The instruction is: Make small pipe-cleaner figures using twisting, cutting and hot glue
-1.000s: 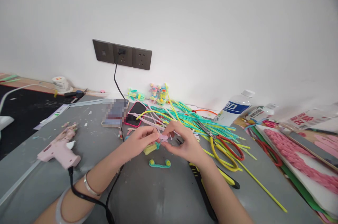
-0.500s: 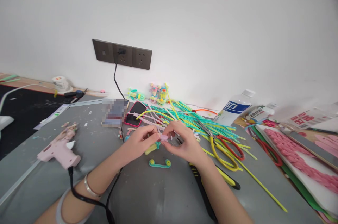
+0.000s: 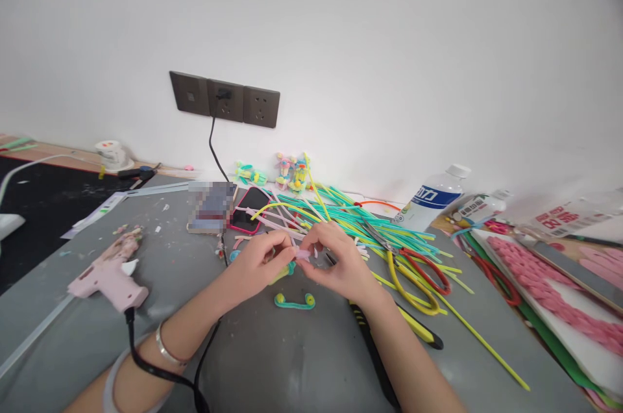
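Observation:
Between both hands, above the middle of the table, is a small pink pipe cleaner piece (image 3: 304, 254). The thumb and fingers of my left hand (image 3: 260, 260) pinch its left end. My right hand (image 3: 333, 260) grips the other side, fingers curled round it. Under my left hand lies a yellow and teal pipe cleaner piece (image 3: 281, 275), partly covered. Nearer to me rests a teal strip with yellow coiled ends (image 3: 294, 304). Long teal, yellow and pink pipe cleaners (image 3: 360, 215) are heaped behind my right hand.
A pink glue gun (image 3: 109, 276) lies at left, its black cord crossing by my left forearm. Scissors (image 3: 413, 270) and black-yellow pliers (image 3: 372, 348) lie at right. Behind are a phone (image 3: 250, 205), small pipe cleaner figures (image 3: 292, 173) and a bottle (image 3: 433, 195).
Both hands stay in nearly the same place, pinching the pink piece. My left hand has shifted very slightly and covers more of the yellow and teal piece.

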Demonstrator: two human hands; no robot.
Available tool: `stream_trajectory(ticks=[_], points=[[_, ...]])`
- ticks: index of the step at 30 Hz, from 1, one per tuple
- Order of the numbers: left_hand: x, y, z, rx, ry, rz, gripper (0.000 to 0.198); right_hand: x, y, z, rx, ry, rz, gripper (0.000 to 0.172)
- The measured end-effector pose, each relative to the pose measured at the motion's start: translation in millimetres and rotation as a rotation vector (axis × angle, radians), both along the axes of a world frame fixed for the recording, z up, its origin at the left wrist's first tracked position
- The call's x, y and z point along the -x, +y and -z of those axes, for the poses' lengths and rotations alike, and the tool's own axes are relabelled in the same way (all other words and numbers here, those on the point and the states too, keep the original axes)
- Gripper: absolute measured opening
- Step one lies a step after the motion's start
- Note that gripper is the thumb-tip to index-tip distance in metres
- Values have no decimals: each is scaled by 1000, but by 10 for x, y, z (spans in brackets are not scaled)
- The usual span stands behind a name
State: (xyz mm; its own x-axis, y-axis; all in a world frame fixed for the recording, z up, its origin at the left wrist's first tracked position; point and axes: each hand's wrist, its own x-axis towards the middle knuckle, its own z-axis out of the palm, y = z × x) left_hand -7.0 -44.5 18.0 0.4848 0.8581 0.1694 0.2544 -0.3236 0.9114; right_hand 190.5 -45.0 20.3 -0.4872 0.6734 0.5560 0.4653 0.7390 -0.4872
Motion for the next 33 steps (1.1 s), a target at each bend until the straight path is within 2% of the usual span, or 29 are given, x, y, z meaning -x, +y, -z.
stream_trajectory(ticks=[18, 26, 30, 33], points=[[-20, -20, -22, -68, 36, -17, 30, 36, -34, -31, -92, -72, 69, 16], [-26, -11, 8, -76, 28, -28, 31, 41, -43, -41, -76, -107, 91, 13], [-29, -5, -3, -16, -23, -44, 33, 27, -43, -26, -62, -113, 98, 10], [-25, 6, -26, 48, -83, -59, 34, -9, -28, 1, -46, -97, 91, 20]])
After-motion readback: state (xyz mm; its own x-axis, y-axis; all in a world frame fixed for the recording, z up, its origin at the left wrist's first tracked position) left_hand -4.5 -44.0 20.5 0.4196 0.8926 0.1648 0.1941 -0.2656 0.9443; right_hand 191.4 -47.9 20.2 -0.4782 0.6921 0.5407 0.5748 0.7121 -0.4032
